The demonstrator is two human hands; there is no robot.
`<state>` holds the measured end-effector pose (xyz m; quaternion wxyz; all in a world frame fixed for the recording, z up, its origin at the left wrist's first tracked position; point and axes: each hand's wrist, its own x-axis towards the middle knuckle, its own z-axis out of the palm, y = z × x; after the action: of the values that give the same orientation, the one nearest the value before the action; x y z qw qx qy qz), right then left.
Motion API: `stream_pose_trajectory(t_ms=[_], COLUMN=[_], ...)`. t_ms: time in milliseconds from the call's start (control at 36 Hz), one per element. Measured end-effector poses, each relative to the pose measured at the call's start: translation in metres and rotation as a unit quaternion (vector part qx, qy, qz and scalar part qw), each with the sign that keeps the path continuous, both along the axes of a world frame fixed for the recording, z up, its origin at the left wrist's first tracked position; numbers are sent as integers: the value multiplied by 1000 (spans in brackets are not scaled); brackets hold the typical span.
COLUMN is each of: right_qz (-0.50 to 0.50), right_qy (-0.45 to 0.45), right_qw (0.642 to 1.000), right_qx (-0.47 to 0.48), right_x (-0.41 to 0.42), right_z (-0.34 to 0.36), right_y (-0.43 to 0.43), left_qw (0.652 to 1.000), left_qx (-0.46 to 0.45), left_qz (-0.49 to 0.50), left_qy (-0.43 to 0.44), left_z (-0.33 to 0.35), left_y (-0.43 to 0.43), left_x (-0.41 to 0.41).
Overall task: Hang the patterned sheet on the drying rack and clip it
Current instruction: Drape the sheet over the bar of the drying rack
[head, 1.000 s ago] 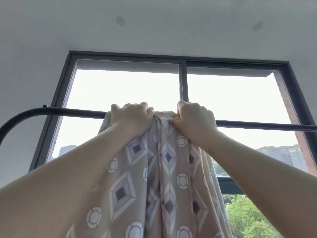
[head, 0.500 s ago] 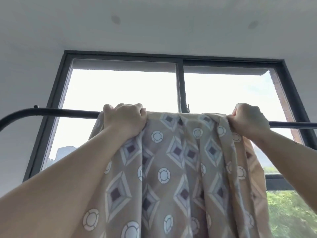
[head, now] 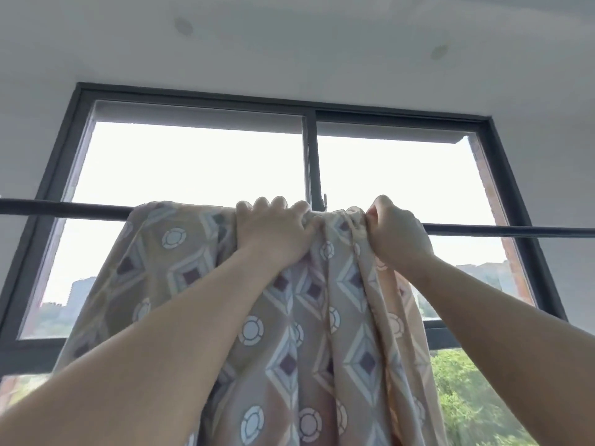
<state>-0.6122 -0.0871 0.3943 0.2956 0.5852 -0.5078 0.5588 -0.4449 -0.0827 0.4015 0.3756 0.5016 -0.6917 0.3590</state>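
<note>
Spreading the patterned sheet (head: 180,268), draped over the rack bar (head: 64,209), goes best if the left hand (head: 273,230) and right hand (head: 396,235), both gripping bunched cloth at the bar, draw apart evenly.

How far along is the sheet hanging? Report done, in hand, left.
Done: the patterned sheet is draped over the rack's rail, its left part spread. In hand: the left hand and right hand grip bunched folds at the rail. Left: spread them, then clip; no clip shows.
</note>
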Motion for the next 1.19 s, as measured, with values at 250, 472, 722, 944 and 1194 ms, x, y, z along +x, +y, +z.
stream_pose_trajectory(t_ms=[250,472,722,944,1194], right_qz=[100,458,479,427,223], right_qy=[-165,-343,-368,-369,-278], right_qw=[972,780,764,809,934], right_qx=[-130,253,229,163,27], right_x=[-42,-47,-64,-79,-95], right_z=[-28,-12,-7,0,13], right_y=[-5,28,33,28,20], left_qw=[997,996,991,980,980], left_qx=[-67,-67,-97,-128,-117], left_qz=[-9,-2,6,-5,11], left_qy=[34,50,91,153,163], left_z=[-4,-5,-6,-6,-3], left_y=[-8,-8,-2,3,9], left_x=[1,-3,-11,-14,-28])
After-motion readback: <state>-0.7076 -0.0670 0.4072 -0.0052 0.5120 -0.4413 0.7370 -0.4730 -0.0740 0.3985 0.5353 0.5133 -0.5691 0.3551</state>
